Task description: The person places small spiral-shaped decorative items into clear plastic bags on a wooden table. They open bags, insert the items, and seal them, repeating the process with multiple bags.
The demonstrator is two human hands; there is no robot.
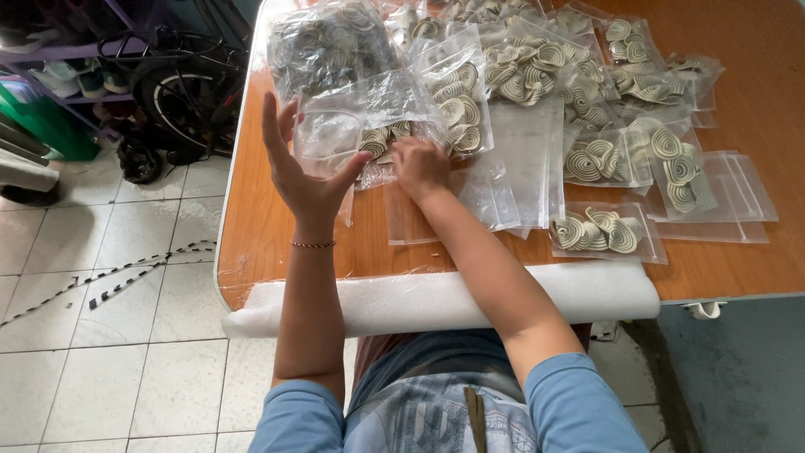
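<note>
The person sits at the near edge of the surface, forearms over a white foam roll that lies along that edge.

Left hand: raised and open, fingers spread wide, thumb out toward a clear bag. The grip is wide; the thumb appears to touch the bag's lower side, but a firm hold cannot be confirmed.

Right hand: fingers curled downward, pressed on the bag of coils just beside the left thumb. Whether the fingers pinch the plastic or a coil, or only press on it, cannot be told; they are hidden from above.

Work in hand, by judgement: flat spiral coils are being put into small clear bags.

Done, as it lies: many filled bags are heaped across the far middle of the surface and toward the far right corner; a few more lie singly nearer, one filled bag close to the near edge.

Left: a stack of empty bags lies flat just right of the right hand, with more empties toward the right edge. A large bag of loose coils sits at the far left corner, well filled.

Assessment: well under way, not near finished, given the empties and the loose stock remaining.
</note>
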